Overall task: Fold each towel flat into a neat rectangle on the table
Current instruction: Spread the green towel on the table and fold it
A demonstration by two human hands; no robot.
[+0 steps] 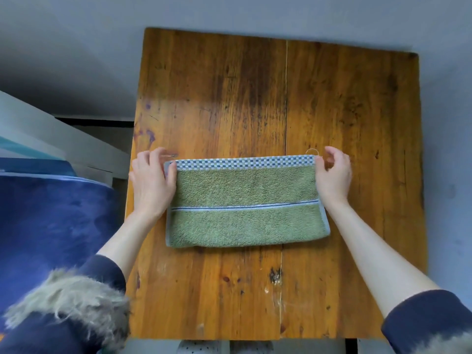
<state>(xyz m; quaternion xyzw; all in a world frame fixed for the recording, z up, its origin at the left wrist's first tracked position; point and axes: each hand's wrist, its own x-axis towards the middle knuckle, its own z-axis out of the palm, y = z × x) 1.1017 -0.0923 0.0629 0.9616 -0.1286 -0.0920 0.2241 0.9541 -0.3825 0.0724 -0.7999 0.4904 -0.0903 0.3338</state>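
Observation:
A green towel [246, 203] with a blue-and-white checked band along its far edge lies folded flat as a wide rectangle on the wooden table [268, 98]. My left hand [150, 183] is at the towel's far left corner, thumb on top of the checked band and fingers beside the edge, pinching it. At the far right corner, my right hand [333, 175] has curled fingers, with fingertips pinching the corner beside a small loose thread loop.
A dark blue cloth-covered surface [56, 215] and white slats [51, 139] lie left of the table. Grey floor surrounds the table at the back and right. Bare wood stretches beyond the towel and in front of it.

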